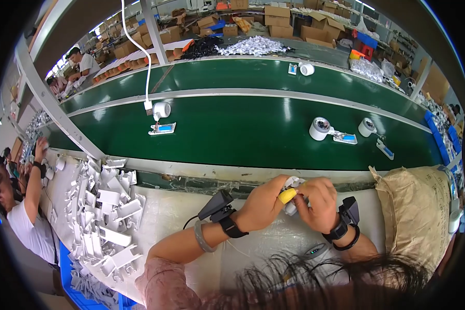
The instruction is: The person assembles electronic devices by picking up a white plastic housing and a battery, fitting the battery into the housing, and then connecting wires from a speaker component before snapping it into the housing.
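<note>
In front of me, near the table's front edge, my left hand (263, 204) and my right hand (318, 202) are close together. Both are closed around a small white plastic part (294, 182), which shows between the fingers. Its lower portion is mostly hidden by them. A yellow cover (287, 196) sits at the tip of my left thumb, pressed against the part. Under my wrists, a white rounded object (316, 251) lies on the table, partly hidden by hair.
Loose white plastic housings (108, 206) are heaped at left, above a blue bin (70, 268). A brown sack (413, 212) stands at right. Ahead, a green conveyor belt (232, 134) carries several white lamp heads with wired boards. A white cable (149, 67) hangs down. A co-worker (28, 222) works far left.
</note>
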`<state>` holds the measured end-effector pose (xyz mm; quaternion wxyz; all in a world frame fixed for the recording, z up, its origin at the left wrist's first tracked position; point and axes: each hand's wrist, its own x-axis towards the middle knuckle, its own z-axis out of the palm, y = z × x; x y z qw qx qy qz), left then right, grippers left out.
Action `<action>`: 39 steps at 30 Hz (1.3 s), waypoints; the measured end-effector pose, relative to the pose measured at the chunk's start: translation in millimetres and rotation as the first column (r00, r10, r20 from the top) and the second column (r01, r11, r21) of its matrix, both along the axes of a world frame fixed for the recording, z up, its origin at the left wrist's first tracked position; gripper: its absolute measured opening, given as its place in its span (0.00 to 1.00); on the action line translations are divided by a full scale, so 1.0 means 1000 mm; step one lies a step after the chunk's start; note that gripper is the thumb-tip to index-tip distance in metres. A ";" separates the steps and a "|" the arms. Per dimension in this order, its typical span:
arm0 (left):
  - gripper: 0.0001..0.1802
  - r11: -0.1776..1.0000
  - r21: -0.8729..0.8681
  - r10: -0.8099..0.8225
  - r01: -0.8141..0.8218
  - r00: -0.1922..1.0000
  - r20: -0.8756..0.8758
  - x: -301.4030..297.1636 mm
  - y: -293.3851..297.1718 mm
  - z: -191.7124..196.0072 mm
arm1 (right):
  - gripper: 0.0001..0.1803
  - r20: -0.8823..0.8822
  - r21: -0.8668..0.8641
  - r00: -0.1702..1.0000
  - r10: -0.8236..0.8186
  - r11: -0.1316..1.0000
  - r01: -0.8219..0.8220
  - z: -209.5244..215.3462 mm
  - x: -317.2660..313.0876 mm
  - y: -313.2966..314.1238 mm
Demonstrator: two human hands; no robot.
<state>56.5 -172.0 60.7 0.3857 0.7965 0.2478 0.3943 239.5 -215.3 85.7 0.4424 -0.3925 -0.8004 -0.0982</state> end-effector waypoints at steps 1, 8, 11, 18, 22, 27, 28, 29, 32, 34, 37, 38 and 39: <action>0.21 1.000 0.001 0.002 -0.002 1.000 0.002 0.000 0.000 -0.001 | 0.16 0.002 0.001 1.000 0.002 1.000 -0.002 0.001 -0.001 0.000; 0.23 0.999 0.030 -0.034 0.034 0.999 -0.003 0.003 -0.003 -0.002 | 0.16 -0.010 -0.005 0.998 0.064 0.998 -0.064 -0.003 0.007 0.000; 0.23 0.999 0.022 -0.042 0.041 0.998 0.036 0.003 -0.003 -0.005 | 0.15 -0.030 -0.009 0.997 0.074 0.997 -0.074 -0.005 0.007 0.001; 0.24 0.999 -0.025 -0.043 0.045 0.997 0.066 0.005 -0.005 -0.004 | 0.14 -0.053 -0.039 0.995 0.081 0.996 -0.083 -0.009 0.008 0.001; 0.24 1.000 -0.024 -0.019 0.021 0.998 0.067 0.004 -0.006 -0.006 | 0.14 -0.055 -0.052 0.995 0.079 0.995 -0.081 -0.010 0.007 0.000; 0.22 0.999 0.004 0.035 -0.035 0.997 0.073 0.004 -0.008 -0.004 | 0.15 -0.076 -0.020 0.995 0.062 0.998 -0.064 -0.013 0.004 -0.002; 0.22 0.999 0.002 0.034 -0.034 0.997 0.071 0.004 -0.008 -0.002 | 0.15 -0.077 -0.022 0.995 0.061 0.998 -0.063 -0.014 0.003 -0.002; 0.21 0.999 0.010 0.034 -0.035 0.999 0.042 0.003 -0.007 -0.001 | 0.14 -0.089 -0.024 0.995 0.053 0.998 -0.055 -0.016 0.003 -0.002; 0.20 0.999 0.018 0.038 -0.039 0.999 0.027 0.002 -0.007 -0.001 | 0.14 -0.103 -0.034 0.994 0.039 0.998 -0.043 -0.016 0.000 -0.003; 0.19 0.999 0.018 0.040 -0.041 0.998 0.040 0.002 -0.004 -0.002 | 0.13 -0.105 -0.043 0.994 0.033 0.998 -0.037 -0.014 0.000 -0.003; 0.16 0.997 -0.079 -0.012 0.011 1.000 -0.020 -0.002 0.008 0.004 | 0.11 -0.082 -0.201 0.996 0.028 0.979 -0.044 -0.001 0.006 0.003; 0.15 0.966 -0.259 0.028 -0.005 0.996 0.086 -0.003 0.011 0.007 | 0.11 -0.146 -0.251 0.988 0.049 0.964 -0.085 0.004 0.009 0.008; 0.15 0.902 -0.431 0.088 -0.001 0.979 0.183 -0.005 0.016 0.011 | 0.12 -0.211 -0.297 0.975 0.067 0.946 -0.130 0.007 0.014 0.013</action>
